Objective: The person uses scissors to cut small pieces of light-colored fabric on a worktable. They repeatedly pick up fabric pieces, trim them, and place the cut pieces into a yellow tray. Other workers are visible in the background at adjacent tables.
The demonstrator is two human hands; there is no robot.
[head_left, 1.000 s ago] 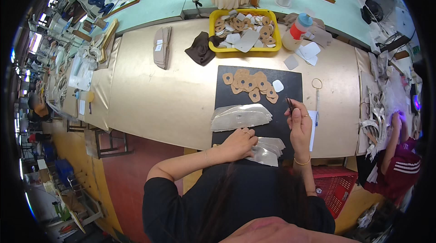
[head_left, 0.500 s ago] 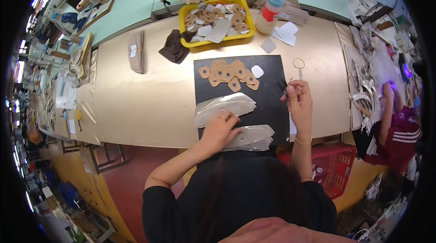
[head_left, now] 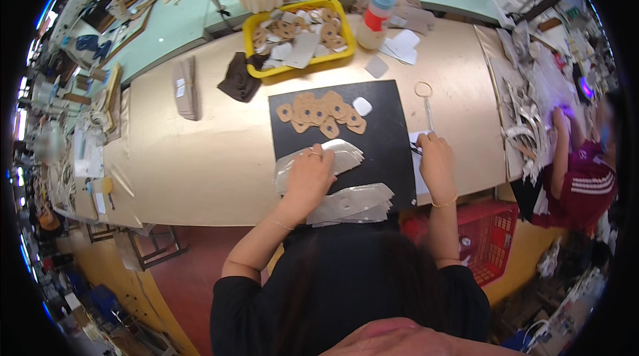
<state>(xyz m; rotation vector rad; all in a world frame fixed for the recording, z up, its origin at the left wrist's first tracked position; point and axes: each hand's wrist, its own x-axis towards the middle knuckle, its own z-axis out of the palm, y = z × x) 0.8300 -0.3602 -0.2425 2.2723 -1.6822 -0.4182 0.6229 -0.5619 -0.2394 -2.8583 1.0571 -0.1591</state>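
1. Left hand [head_left: 307, 173] lies palm-down on the upper stack of silvery translucent cut sheets [head_left: 318, 162], on the near-left part of the black rectangular mat [head_left: 383, 130]. Fingers loosely spread over the top sheet, pressing, not pinching. Risk: the sheets look slick, so a sideways push could fan the stack out of line.
2. Second stack of the same silvery sheets [head_left: 351, 201] sits just below the hand and hangs over the near edge of the tan wooden desk [head_left: 200, 156]. Risk: wrist or forearm brushing it could tip it off the desk.
3. Right hand [head_left: 436, 163] rests at the mat's right edge on a white paper sheet [head_left: 418, 176], fingers curled together around a small dark tool; which tool is too small to tell. Risk: the tip could scratch a sheet if the hand swings across.
4. Thin metal rod with a ring end [head_left: 426, 100] lies just above the right hand. Risk: a knuckle could knock it toward the desk edge.
5. Cluster of tan cardboard pieces with holes [head_left: 323, 113] lies on the far half of the mat, near the upper stack. Risk: a lifted sheet could drag some out of place.
6. Yellow plastic tray [head_left: 343, 10] of mixed pieces and a bottle with red band and blue cap [head_left: 373, 20] stand beyond the mat. Risk: a long reach could topple the bottle.
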